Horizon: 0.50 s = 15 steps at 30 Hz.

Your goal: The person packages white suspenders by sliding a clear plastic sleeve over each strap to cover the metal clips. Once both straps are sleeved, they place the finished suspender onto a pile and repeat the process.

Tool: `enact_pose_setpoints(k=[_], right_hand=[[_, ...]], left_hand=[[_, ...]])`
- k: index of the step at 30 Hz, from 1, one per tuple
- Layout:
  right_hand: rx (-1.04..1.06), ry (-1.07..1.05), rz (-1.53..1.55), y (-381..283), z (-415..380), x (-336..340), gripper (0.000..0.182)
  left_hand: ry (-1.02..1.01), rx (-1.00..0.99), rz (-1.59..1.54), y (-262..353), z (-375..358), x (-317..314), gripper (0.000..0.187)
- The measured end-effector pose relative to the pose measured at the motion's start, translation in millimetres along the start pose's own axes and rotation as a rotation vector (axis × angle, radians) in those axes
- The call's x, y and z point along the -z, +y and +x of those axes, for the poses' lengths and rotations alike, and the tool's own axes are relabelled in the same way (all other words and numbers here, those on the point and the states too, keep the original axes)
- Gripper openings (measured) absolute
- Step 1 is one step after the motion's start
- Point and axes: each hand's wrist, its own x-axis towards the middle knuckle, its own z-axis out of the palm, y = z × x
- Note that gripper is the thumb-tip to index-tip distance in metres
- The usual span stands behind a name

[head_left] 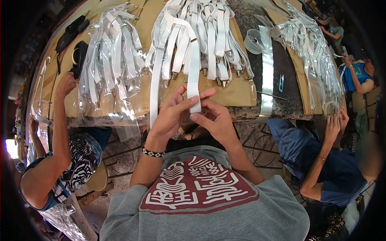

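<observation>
Both hands meet at the table's front edge around one white elastic strap (pixel 194 76). My left hand (pixel 175 110) pinches the strap near its lower end between thumb and fingers. From the other side, my right hand (pixel 215 118) holds the same end, its thumb against the strap's lower edge. The strap runs up to a pile of white suspenders (pixel 219 36) with metal clips, lying on brown cardboard (pixel 237 94). Another white strap (pixel 155 92) hangs over the table edge beside my left wrist.
Plastic-wrapped suspenders (pixel 114 56) lie at left, more (pixel 307 52) at right. A tape roll (pixel 254 41) and small blue snips (pixel 281 83) sit right of the cardboard. Co-workers' arms (pixel 60 124) (pixel 321 160) reach in at both sides.
</observation>
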Motion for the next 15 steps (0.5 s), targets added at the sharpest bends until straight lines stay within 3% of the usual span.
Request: enact_pose_setpoints(k=[4, 7, 10, 15], right_hand=[[-0.044, -0.061, 0.091, 5, -2, 7, 0.019], [-0.19, -0.072, 0.23, -8, -5, 7, 0.018], [-0.191, -0.063, 0.2, -2, -3, 11, 0.017], [-0.134, 0.08, 0.232, -4, 5, 5, 0.018]], left_hand=[[-0.011, -0.013, 0.026, 2, 0, -2, 0.039], [0.036, 0.049, -0.006, 6, 3, 4, 0.034], [0.08, 0.002, 0.067, 0, 9, 13, 0.03], [0.062, 0.139, 0.22, -4, 4, 12, 0.032]])
